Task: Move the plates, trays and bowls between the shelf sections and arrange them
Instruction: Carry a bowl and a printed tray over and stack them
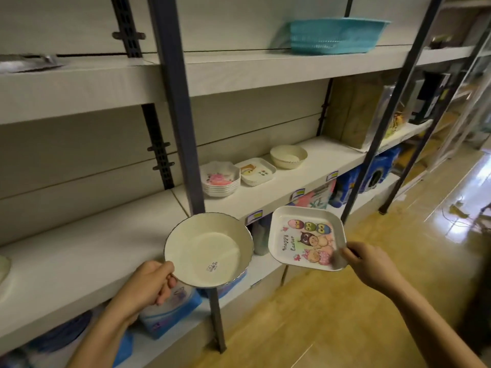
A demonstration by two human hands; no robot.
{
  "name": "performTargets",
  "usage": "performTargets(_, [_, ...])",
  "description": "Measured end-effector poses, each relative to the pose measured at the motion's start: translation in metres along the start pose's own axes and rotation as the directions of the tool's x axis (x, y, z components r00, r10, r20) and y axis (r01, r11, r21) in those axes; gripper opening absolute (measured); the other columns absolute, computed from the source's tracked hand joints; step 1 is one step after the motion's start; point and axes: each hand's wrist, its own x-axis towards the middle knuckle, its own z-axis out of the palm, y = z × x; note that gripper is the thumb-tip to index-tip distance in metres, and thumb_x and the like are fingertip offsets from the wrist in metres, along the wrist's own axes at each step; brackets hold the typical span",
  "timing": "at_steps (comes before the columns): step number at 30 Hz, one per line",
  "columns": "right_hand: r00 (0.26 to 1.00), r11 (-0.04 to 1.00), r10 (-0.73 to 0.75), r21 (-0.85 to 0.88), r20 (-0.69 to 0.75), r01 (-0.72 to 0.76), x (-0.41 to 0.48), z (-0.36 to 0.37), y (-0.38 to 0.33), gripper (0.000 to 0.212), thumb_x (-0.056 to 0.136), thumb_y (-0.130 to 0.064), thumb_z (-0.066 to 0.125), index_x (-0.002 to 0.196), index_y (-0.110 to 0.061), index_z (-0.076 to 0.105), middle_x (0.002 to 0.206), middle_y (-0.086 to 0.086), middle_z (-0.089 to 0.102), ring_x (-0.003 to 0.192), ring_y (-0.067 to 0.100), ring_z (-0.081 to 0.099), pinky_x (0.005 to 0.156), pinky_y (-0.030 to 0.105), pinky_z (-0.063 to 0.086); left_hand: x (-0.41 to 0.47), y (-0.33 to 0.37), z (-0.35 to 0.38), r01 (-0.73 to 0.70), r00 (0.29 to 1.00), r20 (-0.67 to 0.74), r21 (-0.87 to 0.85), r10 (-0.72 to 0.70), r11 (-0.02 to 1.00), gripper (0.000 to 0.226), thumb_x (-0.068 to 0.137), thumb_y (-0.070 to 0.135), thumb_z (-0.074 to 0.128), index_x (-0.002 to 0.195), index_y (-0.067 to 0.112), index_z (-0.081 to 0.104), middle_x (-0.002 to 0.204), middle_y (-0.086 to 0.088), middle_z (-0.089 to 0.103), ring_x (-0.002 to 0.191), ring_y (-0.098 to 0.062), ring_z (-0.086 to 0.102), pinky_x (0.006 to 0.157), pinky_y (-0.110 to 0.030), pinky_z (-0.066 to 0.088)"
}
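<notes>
A run of pale shelving on dark metal uprights (175,107) fills the view, with a glossy yellow-brown floor (332,301) to the right. On the middle shelf (265,197), right of the near upright, three groups stand in a row near one another: a stack of white scalloped bowls with a pink flower print (220,179), just beside it a small stack of white square trays with a rainbow picture (255,171), and further right a plain cream round bowl (288,156). A turquoise plastic mesh basket (334,35) sits on the shelf above. Blue and white packages (170,312) lie on the lower shelf.

In front of the middle shelf's edge both hands hold dishes in the air. The left hand (148,284) is closed on the near rim of a large cream round bowl with a dark fluted edge (208,248), thumb on top of the rim and fingers curled beneath; a small barcode sticker shows on the bowl's inner floor. The right hand (369,261) pinches the near right corner of a white square tray printed with owls, chicks and the words "Happy Easter" (307,237), tilted toward the camera. The bowl and the tray hang side by side, close but apart.
</notes>
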Motion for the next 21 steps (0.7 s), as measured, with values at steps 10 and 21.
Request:
performTargets(10, [0.999,1.000,0.022,0.021,0.038,-0.022,0.058,-0.030,0.062,0.031,0.096,-0.031,0.041,0.089,-0.016,0.068,0.074,0.000,0.065,0.063,0.013,0.057,0.055,0.028,0.042,0.052,0.070,0.067,-0.014,1.000,0.005,-0.042,0.014,0.999,0.038,0.094,0.014,0.036,0.060,0.004,0.050,0.029,0.000,0.043,0.026,-0.008,0.033,0.040,-0.023,0.029])
performTargets(21, [0.991,0.996,-0.073,0.066,0.115,0.066,0.210,-0.040,0.064,0.032,0.096,-0.031,0.043,0.081,-0.012,0.064,0.076,0.002,0.067,0.072,0.019,0.065,0.068,0.035,0.053,0.160,0.128,0.095,-0.016,0.990,-0.144,-0.078,0.005,0.997,0.036,0.095,0.016,0.037,0.064,0.004,0.053,0.032,-0.001,0.045,0.031,-0.012,0.037,0.045,-0.026,0.030])
